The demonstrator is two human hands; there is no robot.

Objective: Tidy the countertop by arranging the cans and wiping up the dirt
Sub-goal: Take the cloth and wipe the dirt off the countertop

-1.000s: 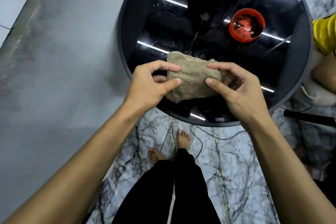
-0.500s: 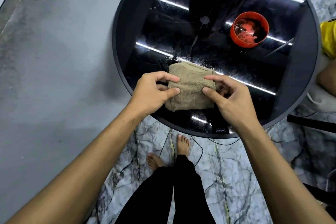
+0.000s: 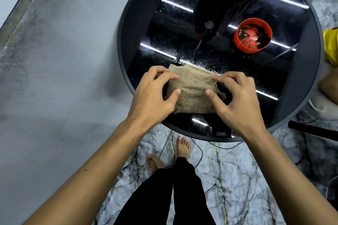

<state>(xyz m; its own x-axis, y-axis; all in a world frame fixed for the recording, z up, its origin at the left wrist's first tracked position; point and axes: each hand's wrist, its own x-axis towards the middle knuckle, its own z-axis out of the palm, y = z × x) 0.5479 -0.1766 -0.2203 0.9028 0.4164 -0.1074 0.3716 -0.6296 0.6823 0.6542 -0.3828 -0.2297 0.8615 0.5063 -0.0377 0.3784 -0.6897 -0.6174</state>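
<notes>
**mopguy:** So where's the wiping at? The folded tan cloth (image 3: 193,93) sits over the near part of the round black tabletop (image 3: 292,78), a bit in from the front rim. Both hands are on it. The left hand (image 3: 153,95) pinches the left edge between thumb and curled fingers, and the right hand (image 3: 237,100) does the same on the right edge. Can't tell if the cloth is pressed flat on the glass or held slightly off it.

**tidy_tom:** Looks to me like the wipe step, more setting up the pad than scrubbing. There's a speckly patch of dirt (image 3: 203,65) just past the far edge of the cloth, touching or nearly so. My guess is the next move is to press down and push forward through that.

**mopguy:** And the cans?

**tidy_tom:** I only see one, the red can (image 3: 253,35), open-topped with dark gunk inside. It stands further back on the right, well apart from the cloth. A forward stroke should miss it, but a wide sweep to the right would need care, or that stuff ends up on the tabletop too.
</notes>
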